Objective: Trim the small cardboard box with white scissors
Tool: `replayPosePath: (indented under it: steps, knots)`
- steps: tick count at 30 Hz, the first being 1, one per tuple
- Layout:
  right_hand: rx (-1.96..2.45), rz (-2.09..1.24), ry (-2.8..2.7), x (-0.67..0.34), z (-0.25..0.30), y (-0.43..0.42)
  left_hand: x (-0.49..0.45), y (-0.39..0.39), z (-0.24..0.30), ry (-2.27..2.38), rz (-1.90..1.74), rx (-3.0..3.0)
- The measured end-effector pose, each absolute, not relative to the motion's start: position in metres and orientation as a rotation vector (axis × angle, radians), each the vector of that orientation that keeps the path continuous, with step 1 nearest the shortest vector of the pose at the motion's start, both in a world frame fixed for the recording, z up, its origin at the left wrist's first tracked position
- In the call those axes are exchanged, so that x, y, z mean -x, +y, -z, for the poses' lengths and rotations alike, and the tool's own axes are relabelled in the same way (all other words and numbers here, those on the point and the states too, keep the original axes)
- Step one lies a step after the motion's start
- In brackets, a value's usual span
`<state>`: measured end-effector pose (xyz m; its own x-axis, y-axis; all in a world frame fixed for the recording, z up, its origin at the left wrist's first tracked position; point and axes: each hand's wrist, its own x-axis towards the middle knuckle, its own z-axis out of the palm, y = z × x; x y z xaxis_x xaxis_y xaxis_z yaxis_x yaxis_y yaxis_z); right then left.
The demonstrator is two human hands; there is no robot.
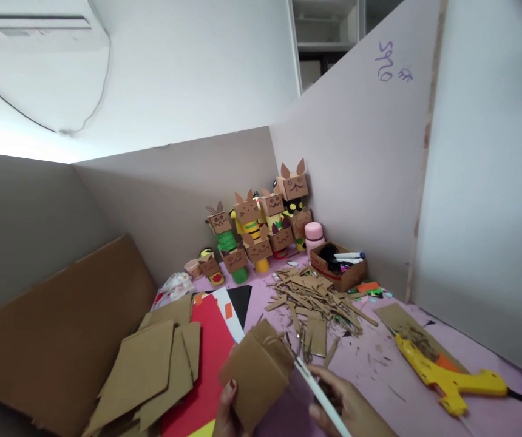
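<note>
My left hand (228, 408) grips a folded piece of brown cardboard (257, 371) from below, thumb on its front face. My right hand (343, 405) is curled beside it at the lower middle, fingers closed around a long white ruler-like strip (322, 397) that runs diagonally across the cardboard's right edge. Both hands sit low over the pink tabletop (379, 358), partly cut off by the bottom edge of the picture.
A yellow glue gun (447, 376) lies at the right. Cardboard offcuts (320, 300) pile in the middle. Cardboard sheets (152, 370) and red paper (210, 352) lie left. Box-headed cardboard figures (261, 227) and a small box of markers (339, 265) stand at the back corner.
</note>
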<state>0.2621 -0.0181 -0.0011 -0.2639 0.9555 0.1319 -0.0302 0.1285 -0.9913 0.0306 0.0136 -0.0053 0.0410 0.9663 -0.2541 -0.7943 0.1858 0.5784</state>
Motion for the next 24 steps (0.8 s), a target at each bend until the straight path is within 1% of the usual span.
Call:
replayPosePath:
  steps: [2,5,8,15,24]
  knots:
    - [0.994,-1.275,-1.497,-0.262,-0.003,-0.020,-0.032,0.014,0.001,0.693,-1.431,-0.283]
    - [1.027,-1.320,-1.556,-0.263,-0.017,-0.022,-0.035,0.014,-0.009,0.759,-1.525,-0.280]
    - [1.038,-1.286,-1.629,-0.264,-0.027,-0.023,-0.039,0.013,-0.016,0.775,-1.537,-0.313]
    - [1.249,-0.976,-1.801,-0.266,-0.020,-0.021,-0.054,0.007,-0.019,0.795,-1.511,-0.425]
    - [1.221,-0.915,-1.798,-0.271,-0.018,-0.023,-0.058,0.002,-0.024,0.821,-1.480,-0.491]
